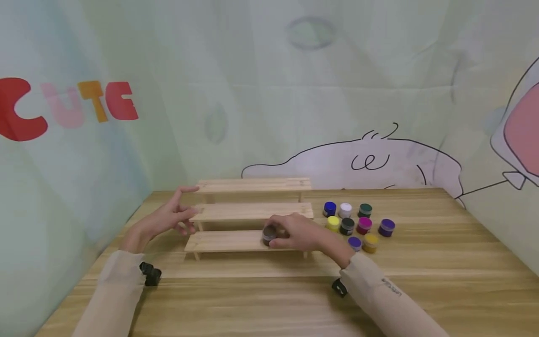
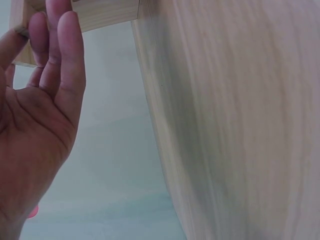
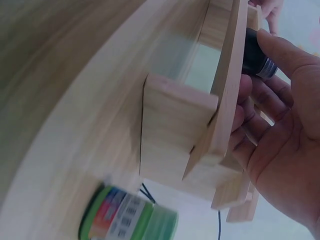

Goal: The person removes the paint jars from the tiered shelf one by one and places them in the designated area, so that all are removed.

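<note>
A wooden three-step rack (image 1: 252, 211) stands on the table. In the head view my right hand (image 1: 300, 231) holds a small dark brown paint jar (image 1: 269, 235) between thumb and fingers, at the lowest step right of its middle. The right wrist view shows the same dark jar (image 3: 256, 55) against the step's board. My left hand (image 1: 168, 217) is at the rack's left end, forefinger stretched to the top step and thumb at the middle one. Its palm and loosely bent fingers (image 2: 70, 55) show beside the wood in the left wrist view.
Right of the rack, several paint jars stand in a loose group, among them a yellow jar (image 1: 332, 223), a magenta jar (image 1: 364, 225) and an orange-yellow jar (image 1: 370, 243). A green-labelled jar (image 3: 125, 215) appears low in the right wrist view. Printed cloth (image 1: 202, 112) hangs behind the table (image 1: 236, 304).
</note>
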The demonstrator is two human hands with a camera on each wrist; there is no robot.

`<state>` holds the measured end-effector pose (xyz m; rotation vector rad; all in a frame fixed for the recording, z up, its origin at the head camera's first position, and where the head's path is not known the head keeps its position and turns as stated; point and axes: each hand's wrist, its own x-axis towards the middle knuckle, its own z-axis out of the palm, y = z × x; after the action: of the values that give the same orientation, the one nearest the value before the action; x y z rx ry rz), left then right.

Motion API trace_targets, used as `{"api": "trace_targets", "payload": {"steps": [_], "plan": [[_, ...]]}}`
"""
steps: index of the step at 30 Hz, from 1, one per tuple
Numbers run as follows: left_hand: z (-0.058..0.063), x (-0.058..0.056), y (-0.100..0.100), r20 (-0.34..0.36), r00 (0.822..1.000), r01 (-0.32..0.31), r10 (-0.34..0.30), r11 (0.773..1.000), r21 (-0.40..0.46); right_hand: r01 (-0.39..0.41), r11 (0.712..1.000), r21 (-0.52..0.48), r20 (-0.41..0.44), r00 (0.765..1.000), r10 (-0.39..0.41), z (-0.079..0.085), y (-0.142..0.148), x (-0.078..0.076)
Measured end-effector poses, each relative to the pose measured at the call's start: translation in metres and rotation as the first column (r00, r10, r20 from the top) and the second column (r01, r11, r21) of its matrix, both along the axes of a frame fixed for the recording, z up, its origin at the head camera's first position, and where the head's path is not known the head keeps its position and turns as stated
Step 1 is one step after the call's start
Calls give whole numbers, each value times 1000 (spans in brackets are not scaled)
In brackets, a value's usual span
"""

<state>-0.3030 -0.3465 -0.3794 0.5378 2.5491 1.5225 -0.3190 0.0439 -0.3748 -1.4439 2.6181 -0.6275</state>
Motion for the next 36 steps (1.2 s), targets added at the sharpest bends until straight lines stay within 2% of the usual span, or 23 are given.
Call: {"api": "trace_targets", "payload": {"steps": [9,16,23,36], "plan": [[2,3,-1,0,1000,7,-6,1000,17,28,1000,5,34,999,-28,2,16,1],[1,2,-2,6,1000,6,-6,1000,20,55,998,23,-9,998,-55,4,33,1],[1,1,-2,1,1000,12,-12,1000,10,105,994,5,63,992,-105,5,48,0],[0,1,-2,5,1000,10,-10,1000,21,160,987,-1,18,987,-160,1,76,-1]]}}
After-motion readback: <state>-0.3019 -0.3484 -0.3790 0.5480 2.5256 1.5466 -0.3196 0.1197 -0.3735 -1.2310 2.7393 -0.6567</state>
